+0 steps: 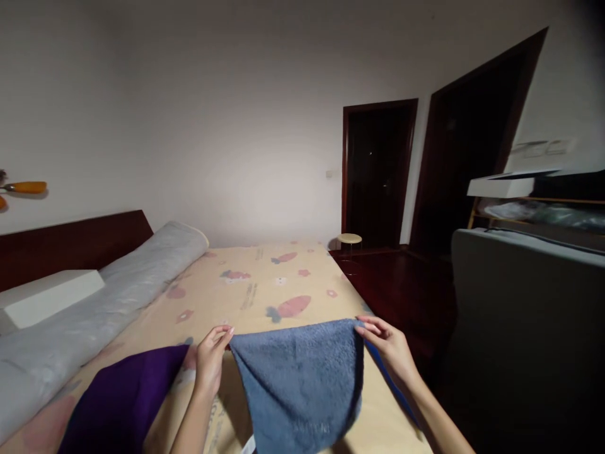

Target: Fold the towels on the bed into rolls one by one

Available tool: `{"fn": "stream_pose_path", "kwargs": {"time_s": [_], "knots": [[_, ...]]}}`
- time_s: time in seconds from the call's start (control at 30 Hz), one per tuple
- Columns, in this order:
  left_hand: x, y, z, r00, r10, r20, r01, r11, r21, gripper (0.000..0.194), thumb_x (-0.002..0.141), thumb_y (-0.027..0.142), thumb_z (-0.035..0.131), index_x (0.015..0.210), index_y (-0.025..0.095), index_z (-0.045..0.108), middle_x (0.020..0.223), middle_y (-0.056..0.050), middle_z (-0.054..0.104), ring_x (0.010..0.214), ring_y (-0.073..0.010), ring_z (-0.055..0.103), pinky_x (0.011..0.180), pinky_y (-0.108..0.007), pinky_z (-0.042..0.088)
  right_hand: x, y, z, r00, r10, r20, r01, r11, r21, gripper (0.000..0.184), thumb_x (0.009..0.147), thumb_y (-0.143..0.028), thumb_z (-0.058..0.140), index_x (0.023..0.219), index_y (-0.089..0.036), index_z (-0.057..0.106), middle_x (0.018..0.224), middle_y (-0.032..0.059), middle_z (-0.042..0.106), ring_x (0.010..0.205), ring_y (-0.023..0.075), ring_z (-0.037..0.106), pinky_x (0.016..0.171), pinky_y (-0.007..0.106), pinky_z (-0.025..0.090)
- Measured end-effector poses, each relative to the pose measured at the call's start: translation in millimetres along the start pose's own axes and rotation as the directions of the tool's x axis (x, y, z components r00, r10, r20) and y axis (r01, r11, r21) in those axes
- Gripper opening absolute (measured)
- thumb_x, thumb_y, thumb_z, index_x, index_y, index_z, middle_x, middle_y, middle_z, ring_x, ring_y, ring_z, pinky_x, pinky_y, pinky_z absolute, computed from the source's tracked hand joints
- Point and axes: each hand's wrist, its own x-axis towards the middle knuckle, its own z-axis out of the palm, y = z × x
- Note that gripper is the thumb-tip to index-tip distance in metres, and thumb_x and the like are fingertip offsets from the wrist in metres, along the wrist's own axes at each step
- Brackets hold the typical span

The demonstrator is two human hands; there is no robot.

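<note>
A blue-grey towel (pixel 302 378) hangs stretched between my two hands above the bed, its lower end drooping toward me. My left hand (pixel 212 353) pinches its upper left corner. At the upper right corner, my right hand (pixel 385 343) grips it between thumb and fingers. A small white tag shows at the towel's lower left edge. To the left of my left hand, a dark purple cloth (pixel 127 397) lies on the bed. Something bright blue (pixel 392 384) lies along the bed's right edge, partly hidden by my right hand and forearm.
The bed (pixel 265 277) has a yellow sheet with a carrot print. A rolled grey mattress or quilt (pixel 118 290) and a white box (pixel 51 293) lie at the headboard side. Beyond the bed's far corner stands a round stool (pixel 350 239). A grey panel (pixel 524 315) and shelf stand at right.
</note>
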Motion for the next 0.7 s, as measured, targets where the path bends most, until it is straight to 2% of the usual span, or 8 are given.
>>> {"fn": "stream_pose_path", "kwargs": {"time_s": [0.07, 0.13, 0.23, 0.33, 0.47, 0.7], "knots": [[-1.8, 0.4, 0.8, 0.998, -0.055, 0.013, 0.055, 0.998, -0.036, 0.055, 0.044, 0.052, 0.087, 0.077, 0.016, 0.062, 0.057, 0.004, 0.060, 0.054, -0.0093, 0.054, 0.053, -0.021, 0.041, -2.4, 3.5, -3.2, 0.999, 0.034, 0.028, -0.034, 0.999, 0.004, 0.055, 0.050, -0.053, 0.086, 0.088, -0.015, 0.076, 0.076, 0.0089, 0.075, 0.071, 0.0242, 0.068, 0.064, 0.033, 0.055], [-4.5, 2.2, 0.4, 0.996, -0.080, 0.041, 0.082, 0.995, -0.055, 0.054, 0.043, 0.048, 0.088, 0.079, 0.016, 0.064, 0.069, 0.000, 0.065, 0.063, -0.0116, 0.059, 0.060, -0.023, 0.046, -3.6, 6.3, -4.7, 0.998, 0.044, 0.035, -0.044, 0.999, 0.000, 0.054, 0.050, -0.052, 0.086, 0.088, -0.015, 0.077, 0.076, 0.0091, 0.075, 0.071, 0.0246, 0.069, 0.065, 0.033, 0.055], [-10.2, 4.1, -1.2, 0.993, -0.034, 0.110, 0.035, 0.999, -0.011, 0.055, 0.045, 0.039, 0.088, 0.091, 0.016, 0.067, 0.087, -0.004, 0.069, 0.082, -0.0161, 0.064, 0.072, -0.025, 0.050, -3.7, 8.4, -5.2, 1.000, 0.024, 0.006, -0.024, 0.999, -0.029, 0.053, 0.051, -0.055, 0.085, 0.085, -0.015, 0.077, 0.077, 0.0100, 0.075, 0.073, 0.0254, 0.069, 0.065, 0.033, 0.055], [-15.3, 2.4, -3.1, 0.992, 0.032, 0.120, -0.042, 0.996, 0.077, 0.051, 0.051, 0.039, 0.086, 0.092, 0.016, 0.067, 0.083, -0.004, 0.070, 0.084, -0.0174, 0.065, 0.075, -0.026, 0.050, -3.0, 8.9, -6.1, 1.000, 0.009, -0.022, -0.010, 0.999, -0.048, 0.053, 0.049, -0.058, 0.085, 0.081, -0.016, 0.078, 0.081, 0.0115, 0.076, 0.076, 0.0267, 0.069, 0.068, 0.035, 0.056], [-16.9, 1.2, -7.6, 0.992, 0.096, 0.076, -0.110, 0.975, 0.196, 0.049, 0.053, 0.044, 0.083, 0.091, 0.016, 0.069, 0.079, -0.004, 0.071, 0.080, -0.0187, 0.065, 0.072, -0.027, 0.051, -2.8, 8.1, -9.2, 0.999, -0.026, -0.036, 0.022, 0.995, -0.096, 0.052, 0.051, -0.060, 0.083, 0.080, -0.017, 0.078, 0.085, 0.0121, 0.076, 0.081, 0.0284, 0.070, 0.073, 0.037, 0.056], [-18.0, 10.8, -13.9, 0.981, 0.170, 0.091, -0.191, 0.912, 0.363, 0.041, 0.059, 0.049, 0.077, 0.085, 0.018, 0.072, 0.085, -0.007, 0.075, 0.083, -0.0227, 0.068, 0.074, -0.032, 0.055, -4.8, 7.5, -11.8, 0.986, -0.146, -0.082, 0.130, 0.975, -0.178, 0.047, 0.059, -0.060, 0.080, 0.080, -0.018, 0.076, 0.078, 0.0093, 0.076, 0.073, 0.0258, 0.070, 0.066, 0.034, 0.058]]}}
